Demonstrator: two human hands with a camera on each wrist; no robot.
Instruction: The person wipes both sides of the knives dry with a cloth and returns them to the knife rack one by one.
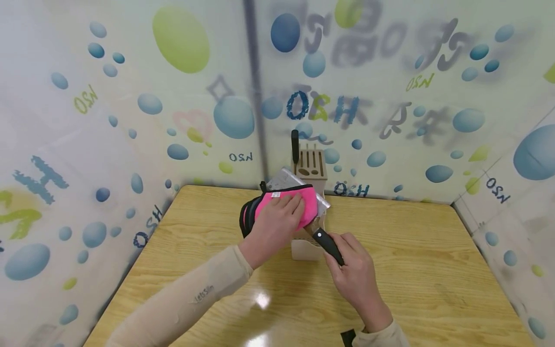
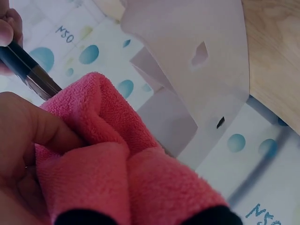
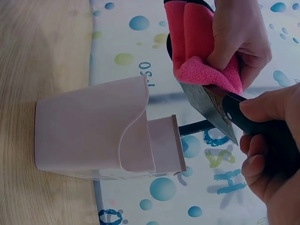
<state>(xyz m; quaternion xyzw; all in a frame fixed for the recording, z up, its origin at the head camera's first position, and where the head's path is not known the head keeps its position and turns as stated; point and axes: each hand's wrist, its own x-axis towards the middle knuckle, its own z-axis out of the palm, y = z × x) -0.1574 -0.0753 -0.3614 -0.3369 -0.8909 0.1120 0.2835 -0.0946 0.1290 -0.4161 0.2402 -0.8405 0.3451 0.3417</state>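
Observation:
My right hand (image 1: 353, 270) grips the black handle (image 1: 329, 246) of a cleaver, thumb along its side in the right wrist view. The wide metal blade (image 3: 201, 103) points away to the upper left in the head view. A pink cloth (image 1: 310, 205) with black edging is folded over the blade and covers much of it. My left hand (image 1: 277, 224) holds this cloth against the blade, close to the handle. In the left wrist view, thumb and fingers pinch the fluffy pink fabric (image 2: 103, 108).
Behind the hands, a pale knife block (image 3: 89, 131) stands upright on the wooden table (image 1: 416, 260). One black-handled knife (image 1: 295, 147) sits in it, beside several slots. A wall covering (image 1: 381, 77) with printed blue and green dots rises at the table's far edge.

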